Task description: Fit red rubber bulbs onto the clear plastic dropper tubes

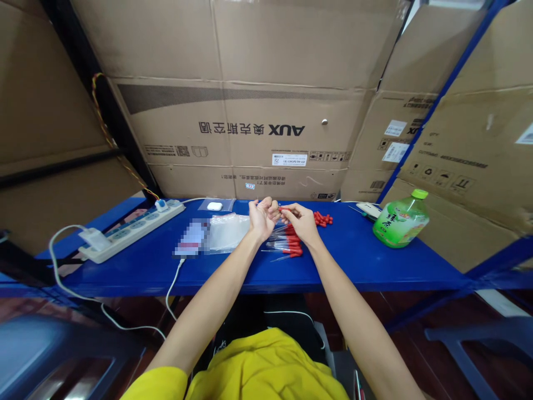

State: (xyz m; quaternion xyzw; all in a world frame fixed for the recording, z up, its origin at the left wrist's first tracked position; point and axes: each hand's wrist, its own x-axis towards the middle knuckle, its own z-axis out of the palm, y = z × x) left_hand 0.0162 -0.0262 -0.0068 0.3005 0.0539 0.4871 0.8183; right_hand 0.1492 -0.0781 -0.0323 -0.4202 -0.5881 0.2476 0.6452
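Over the middle of the blue table, my two hands meet. My right hand [302,222] is closed, with a red rubber bulb [282,209] pinched at its fingertips. Next to it, my left hand [263,218] is turned palm up with its fingers curled in; what they hold is too small to make out. Below the hands lies a row of glass droppers [287,244], clear thin tubes with red bulbs on their right ends. A small pile of loose red bulbs [323,219] lies just right of my right hand.
Clear plastic bags [227,233] and a phone [191,239] on a cable lie left of my hands. A white power strip [133,230] sits further left. A green drink bottle [401,219] stands at the right. Cardboard [250,55] walls the back.
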